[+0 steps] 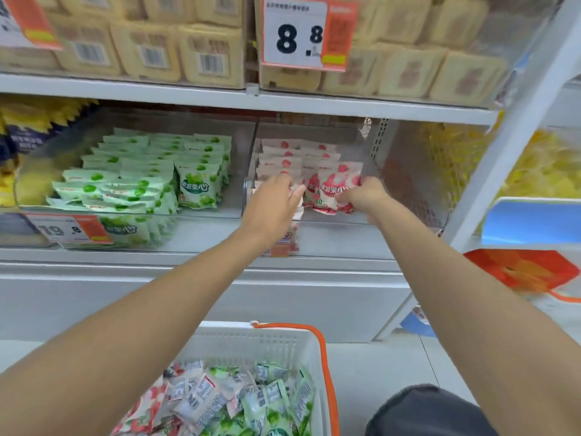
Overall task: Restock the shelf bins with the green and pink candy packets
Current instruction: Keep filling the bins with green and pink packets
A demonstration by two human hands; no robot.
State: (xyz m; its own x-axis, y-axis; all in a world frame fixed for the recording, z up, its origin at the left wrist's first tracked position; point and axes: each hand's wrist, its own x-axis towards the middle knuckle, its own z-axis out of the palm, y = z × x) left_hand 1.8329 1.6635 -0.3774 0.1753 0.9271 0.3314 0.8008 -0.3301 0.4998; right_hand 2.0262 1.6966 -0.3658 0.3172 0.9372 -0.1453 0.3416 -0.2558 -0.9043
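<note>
Two clear plastic bins share one white metal shelf [94, 258], side walls meeting at the middle. In the left bin [204, 231], green candy packets [141, 171] are stacked in rows almost to the front wall. In the right bin [342, 237], pink candy packets [283, 158] stand in upright rows at the back, and bare floor shows along the front and right side. The right grip [361, 196] is clenched on a bunch of pink-and-white packets [330, 187], held just above the front rim. The left grip [272, 199] is released with fingers straight, reaching over the same rim. Its fingertips are at the packet rows, but contact is too blurred to call. The upper shelf edge [345, 108] hangs close over both bins. A white slatted plastic basket [239, 332] with an orange handle [327, 372] sits below the arms, holding mixed loose packets [220, 398].
</note>
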